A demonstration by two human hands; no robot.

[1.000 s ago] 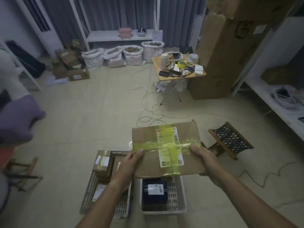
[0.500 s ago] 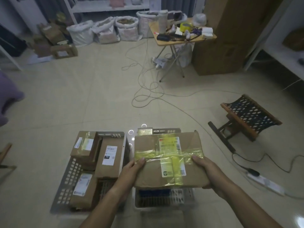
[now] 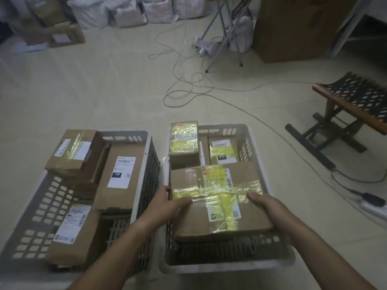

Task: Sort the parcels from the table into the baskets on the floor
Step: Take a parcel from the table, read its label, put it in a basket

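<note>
Since half a second before, the taped parcel [image 3: 217, 203] had dropped from above the baskets to the mouth of the white basket [image 3: 270, 261], and the view had tilted further down toward the floor. Left of that white basket, and just beside it, stood a grey basket [image 3: 142, 135] holding several brown parcels: a small one with yellow tape [image 3: 72, 152] perched on its far left corner, a long one with a white label [image 3: 119, 174] along its right wall, and another labelled one [image 3: 73, 231] nearest the camera. The left hand [image 3: 167, 206] was clamped on the left edge of the taped parcel, thumb on top and fingers beneath. That parcel sat over the near half of the white basket, level and crossed with yellow tape over a label; whether its underside touched anything below could not be told. Behind it in the white basket were a tall yellow-taped box [image 3: 184, 141] at the far left corner and a smaller labelled box [image 3: 223, 149] beside it. The right hand [image 3: 270, 214] gripped the parcel's right edge the same way. Right of the white basket, well apart, stood a folding stool [image 3: 354, 99], with a cable [image 3: 261, 120] trailing across the floor between them.
</note>
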